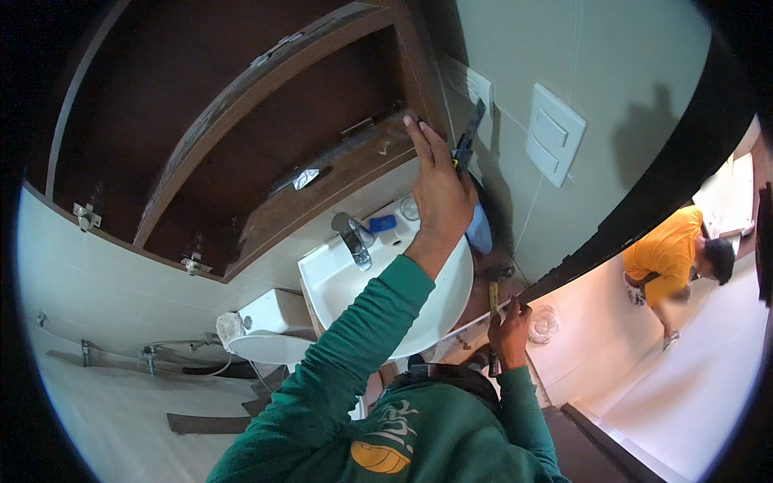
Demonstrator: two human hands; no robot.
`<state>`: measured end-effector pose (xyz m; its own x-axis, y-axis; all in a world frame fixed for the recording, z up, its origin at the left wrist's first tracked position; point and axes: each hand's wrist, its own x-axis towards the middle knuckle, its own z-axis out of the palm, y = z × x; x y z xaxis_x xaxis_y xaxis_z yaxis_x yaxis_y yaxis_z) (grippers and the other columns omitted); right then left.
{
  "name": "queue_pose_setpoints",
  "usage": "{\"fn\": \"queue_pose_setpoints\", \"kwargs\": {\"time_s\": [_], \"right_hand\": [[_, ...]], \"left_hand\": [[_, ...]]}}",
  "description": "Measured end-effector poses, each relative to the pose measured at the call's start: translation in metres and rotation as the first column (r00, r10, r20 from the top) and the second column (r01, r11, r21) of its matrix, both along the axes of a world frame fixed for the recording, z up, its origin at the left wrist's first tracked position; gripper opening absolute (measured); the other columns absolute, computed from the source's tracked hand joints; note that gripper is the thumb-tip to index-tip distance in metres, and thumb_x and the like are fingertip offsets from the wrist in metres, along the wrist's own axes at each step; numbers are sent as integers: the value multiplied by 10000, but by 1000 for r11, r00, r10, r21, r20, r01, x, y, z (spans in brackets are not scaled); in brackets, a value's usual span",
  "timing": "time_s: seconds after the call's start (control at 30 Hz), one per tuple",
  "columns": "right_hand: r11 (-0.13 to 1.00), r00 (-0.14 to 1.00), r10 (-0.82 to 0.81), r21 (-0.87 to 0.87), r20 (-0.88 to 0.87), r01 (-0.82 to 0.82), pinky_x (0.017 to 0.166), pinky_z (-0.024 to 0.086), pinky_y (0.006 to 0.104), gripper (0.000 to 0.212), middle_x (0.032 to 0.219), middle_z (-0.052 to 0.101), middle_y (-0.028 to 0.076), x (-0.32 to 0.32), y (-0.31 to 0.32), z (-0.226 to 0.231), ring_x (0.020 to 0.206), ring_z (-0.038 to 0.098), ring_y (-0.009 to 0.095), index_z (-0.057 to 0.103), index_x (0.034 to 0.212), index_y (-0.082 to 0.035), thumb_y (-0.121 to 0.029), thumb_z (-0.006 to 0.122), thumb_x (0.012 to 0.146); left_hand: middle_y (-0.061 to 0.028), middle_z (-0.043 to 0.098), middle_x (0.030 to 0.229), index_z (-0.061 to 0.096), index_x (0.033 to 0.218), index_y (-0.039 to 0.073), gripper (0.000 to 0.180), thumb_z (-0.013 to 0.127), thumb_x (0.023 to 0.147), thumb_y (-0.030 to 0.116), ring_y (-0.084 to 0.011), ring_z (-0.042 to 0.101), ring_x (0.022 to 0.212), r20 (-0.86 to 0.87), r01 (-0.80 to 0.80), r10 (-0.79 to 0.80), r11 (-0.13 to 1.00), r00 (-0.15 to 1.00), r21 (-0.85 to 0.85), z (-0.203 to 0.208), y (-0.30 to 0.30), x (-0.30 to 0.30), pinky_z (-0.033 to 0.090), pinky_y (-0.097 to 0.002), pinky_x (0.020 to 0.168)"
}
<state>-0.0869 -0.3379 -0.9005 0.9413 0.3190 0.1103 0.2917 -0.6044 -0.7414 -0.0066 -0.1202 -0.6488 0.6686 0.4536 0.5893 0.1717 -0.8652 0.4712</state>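
Observation:
My left hand (441, 193) is raised over the sink, its back toward me. Two fingers stretch up by the lower rim of the dark brown cabinet (322, 197). Beside the thumb, a tool with a black and yellow handle (460, 154) and a flat dark blade points at the wall; the hand seems to hold it, though the grip is partly hidden. Low on the right, my right hand (510, 334) is closed around a hammer (494, 299). The hammer's head is up, its dark grip down. A blue item (480, 229) shows behind my left wrist.
Below the cabinet is a white sink (451, 294) with a chrome faucet (354, 241) and a blue sponge-like block (382, 223). A toilet (274, 314) stands to the left. White switch plates (555, 133) are on the wall. Past a dark edge, a person in yellow (664, 249) bends down.

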Motion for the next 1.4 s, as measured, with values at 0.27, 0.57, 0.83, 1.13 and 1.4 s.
{"fn": "queue_pose_setpoints", "kwargs": {"time_s": [0.27, 0.57, 0.83, 1.13, 1.4], "right_hand": [[976, 932, 85, 158, 351, -149, 972, 485, 493, 411, 1225, 572, 274, 24, 29, 143, 1133, 547, 436, 562, 1322, 42, -132, 611, 953], [869, 940, 314, 359, 129, -340, 953, 491, 412, 402, 1179, 639, 212, 11, 51, 223, 1074, 627, 345, 574, 1316, 43, -215, 580, 1008], [818, 858, 448, 270, 253, -507, 870, 544, 397, 392, 1136, 680, 204, -9, 60, 243, 974, 696, 320, 608, 1313, 20, -203, 615, 992], [777, 536, 540, -140, 649, -614, 956, 507, 464, 284, 1175, 688, 227, 92, 219, 325, 1052, 629, 402, 679, 1220, -4, -84, 622, 954], [687, 568, 726, -375, 388, -622, 911, 532, 508, 230, 1003, 717, 258, 111, 301, 329, 1002, 688, 433, 739, 1037, 7, -192, 695, 932]], "left_hand": [[-392, 0, 1632, 144, 1561, -125, 930, 654, 786, -60, -522, 605, 1158, -78, 30, -27, 998, 997, 47, -13, -4, -7, 607, -454, 811], [-280, 453, 1456, 425, 1426, 19, 599, 672, 886, 96, -472, 642, 1050, 59, 378, -382, 859, 922, -345, -54, -44, -127, 561, -541, 849], [-215, 617, 1043, 485, 1341, 59, 477, 664, 946, 257, -389, 673, 905, -249, 28, -196, 835, 948, -550, 43, 25, -243, 548, -484, 728], [-139, 634, 1115, 639, 1260, 107, 360, 707, 913, 174, -384, 644, 1017, -294, -46, 165, 927, 941, 372, 95, 152, -260, 559, -471, 795], [-142, 634, 1114, 669, 1279, 146, 377, 712, 904, 138, -369, 645, 1038, -322, -174, 319, 897, 891, 407, 67, 184, -267, 579, -462, 834]]}}
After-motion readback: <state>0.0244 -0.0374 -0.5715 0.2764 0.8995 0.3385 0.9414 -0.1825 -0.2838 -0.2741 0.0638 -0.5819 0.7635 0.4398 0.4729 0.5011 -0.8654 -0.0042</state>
